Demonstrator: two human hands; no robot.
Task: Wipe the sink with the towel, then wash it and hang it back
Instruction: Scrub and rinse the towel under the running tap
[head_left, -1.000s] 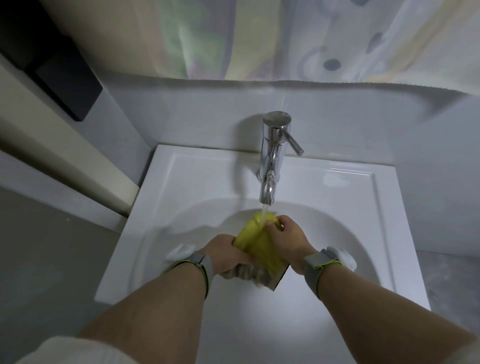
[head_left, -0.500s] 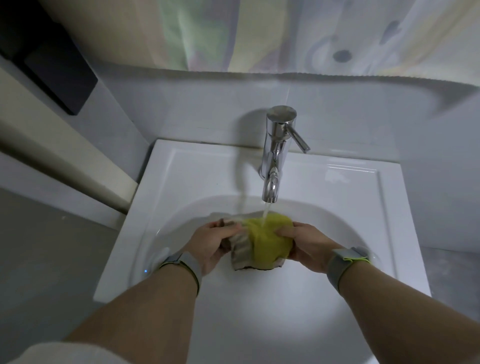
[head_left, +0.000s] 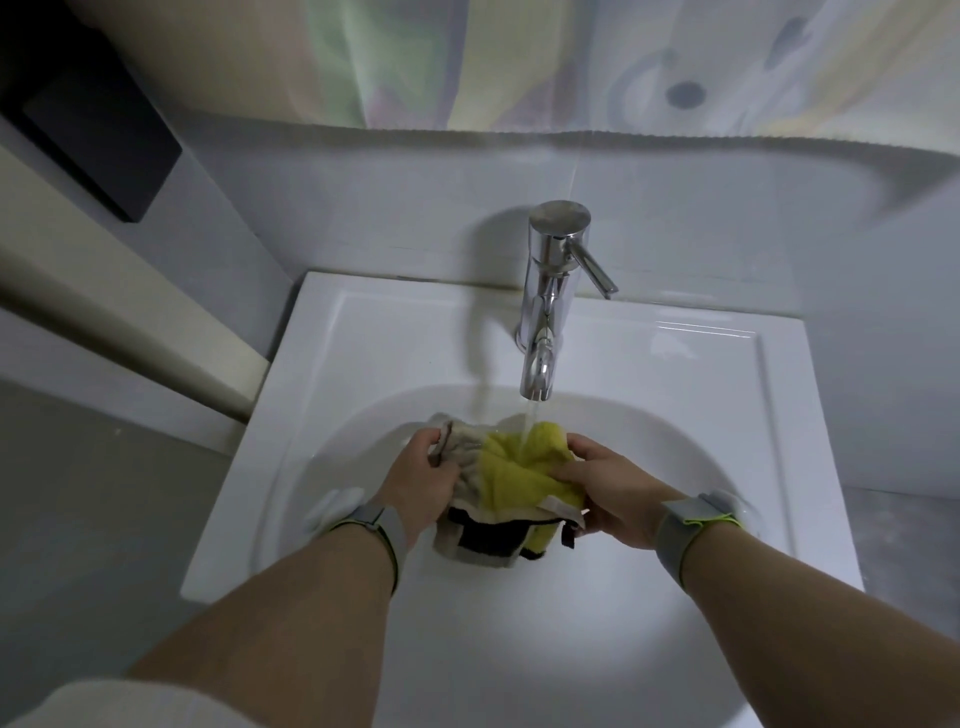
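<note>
The towel, yellow with beige and dark-edged parts, hangs bunched over the middle of the sink bowl, directly under the spout of the faucet. The water stream lands on its yellow upper fold, near the back of the basin.

The left hand grips the beige side with fingers curled round the cloth, and the right hand pinches the yellow side, thumb on top and fingers tucked beneath. A second ago the two hands were pressed close together with the towel squeezed into a tight yellow wad between them; now they have drawn apart and the cloth is spread wider, its beige panel and dark border showing toward the front of the bowl. That reads as one stroke of a rubbing or rinsing cycle, opening fresh fabric to the flow.

Judging by this, the wiping is done and the washing step is under way; wringing, shutting off the lever and hanging the towel back are not yet done.

Both wrists carry grey bands with bright green trim. Behind the sink's back edge runs a pale tiled wall, and above it a patterned curtain.
</note>
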